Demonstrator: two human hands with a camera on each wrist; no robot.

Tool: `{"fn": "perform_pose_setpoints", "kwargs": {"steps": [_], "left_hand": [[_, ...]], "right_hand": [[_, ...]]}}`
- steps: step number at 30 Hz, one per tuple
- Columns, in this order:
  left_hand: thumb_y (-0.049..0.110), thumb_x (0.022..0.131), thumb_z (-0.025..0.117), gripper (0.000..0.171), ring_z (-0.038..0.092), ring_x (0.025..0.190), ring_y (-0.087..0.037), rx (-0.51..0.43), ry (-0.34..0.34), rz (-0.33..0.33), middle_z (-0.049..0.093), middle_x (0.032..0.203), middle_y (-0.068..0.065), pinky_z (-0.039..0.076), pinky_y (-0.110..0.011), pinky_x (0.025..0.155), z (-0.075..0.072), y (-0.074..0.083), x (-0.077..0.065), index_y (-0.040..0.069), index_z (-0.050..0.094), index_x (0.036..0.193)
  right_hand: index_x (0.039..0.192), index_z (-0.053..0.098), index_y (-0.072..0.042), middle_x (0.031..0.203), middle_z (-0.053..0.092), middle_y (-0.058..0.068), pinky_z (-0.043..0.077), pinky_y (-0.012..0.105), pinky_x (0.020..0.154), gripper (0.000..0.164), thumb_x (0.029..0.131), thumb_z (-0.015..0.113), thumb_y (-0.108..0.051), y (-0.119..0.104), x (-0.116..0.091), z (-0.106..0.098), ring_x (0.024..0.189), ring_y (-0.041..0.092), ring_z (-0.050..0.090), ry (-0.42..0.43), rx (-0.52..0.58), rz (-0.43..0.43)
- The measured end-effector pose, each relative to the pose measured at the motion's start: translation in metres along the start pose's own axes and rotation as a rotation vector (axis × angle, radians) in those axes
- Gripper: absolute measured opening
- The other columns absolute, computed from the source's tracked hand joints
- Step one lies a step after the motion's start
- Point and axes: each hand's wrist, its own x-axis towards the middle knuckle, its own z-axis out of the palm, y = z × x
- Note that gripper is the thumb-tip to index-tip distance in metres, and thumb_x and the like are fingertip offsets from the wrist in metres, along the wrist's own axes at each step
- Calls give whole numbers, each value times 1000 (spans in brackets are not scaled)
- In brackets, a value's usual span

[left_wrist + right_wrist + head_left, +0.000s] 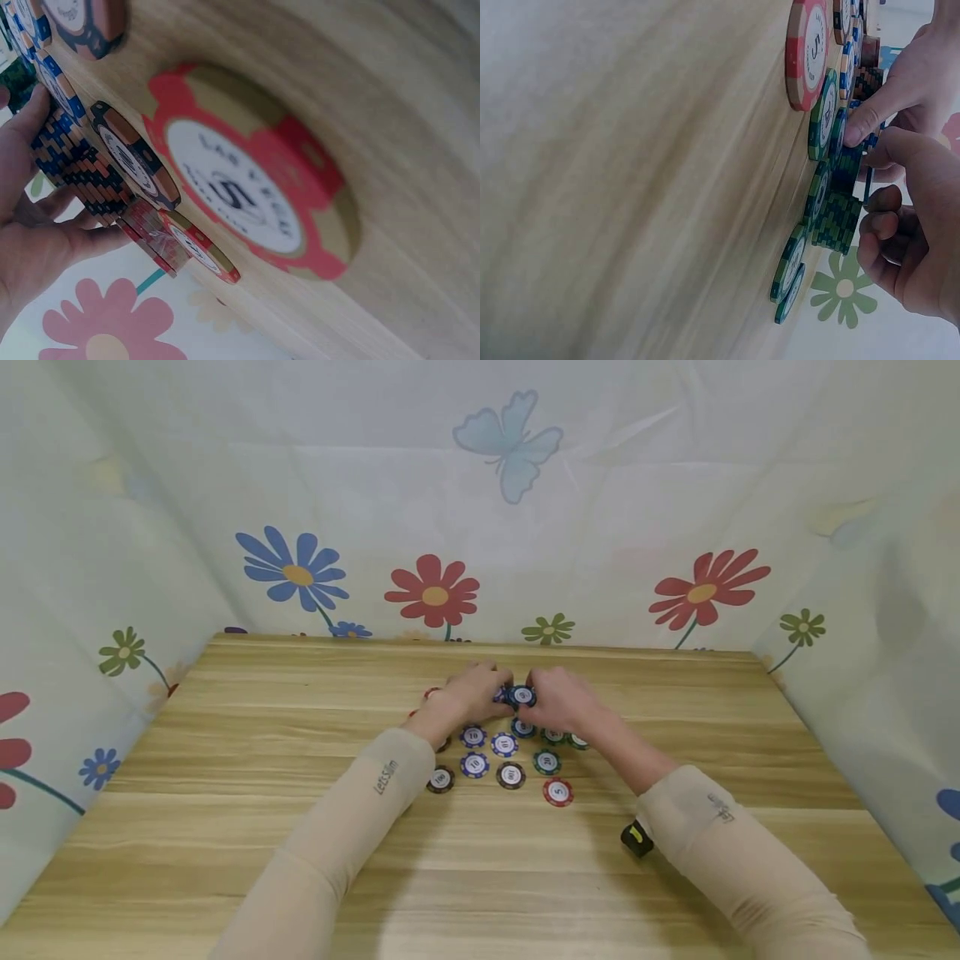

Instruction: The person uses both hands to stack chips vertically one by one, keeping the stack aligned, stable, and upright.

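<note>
Near the far side of the table, my right hand [558,699] pinches a dark blue poker chip [868,186] on edge, between thumb and curled fingers. My left hand [476,691] is just to its left, its thumb on the near side of a dark blue chip stack [847,166] and its fingers behind. In the left wrist view a blue stack [64,139], a black-and-orange stack [97,184] and a red stack [154,232] stand in a row by its fingers. A green stack [838,221] stands beside my right hand. The hands partly hide the stacks in the head view.
Several loose chips lie flat nearer me, among them a red 5 chip [558,792], a green 20 chip [547,762], a black 100 chip [512,775] and a blue 10 chip [474,765]. A small black-and-yellow object [637,838] sits by my right sleeve. A flowered curtain [360,493] hangs behind.
</note>
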Motion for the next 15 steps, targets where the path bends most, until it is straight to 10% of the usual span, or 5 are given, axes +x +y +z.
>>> {"fn": "perform_pose_setpoints", "kwargs": {"steps": [15], "left_hand": [[45, 98, 70, 49, 51, 125, -27, 12, 7, -7, 56, 136, -6, 48, -54, 98, 2, 0, 2, 20, 60, 138]], "right_hand": [[112, 68, 4, 86, 68, 8, 51, 34, 61, 40, 89, 78, -27, 3, 7, -1, 68, 19, 62, -24, 44, -8]]}}
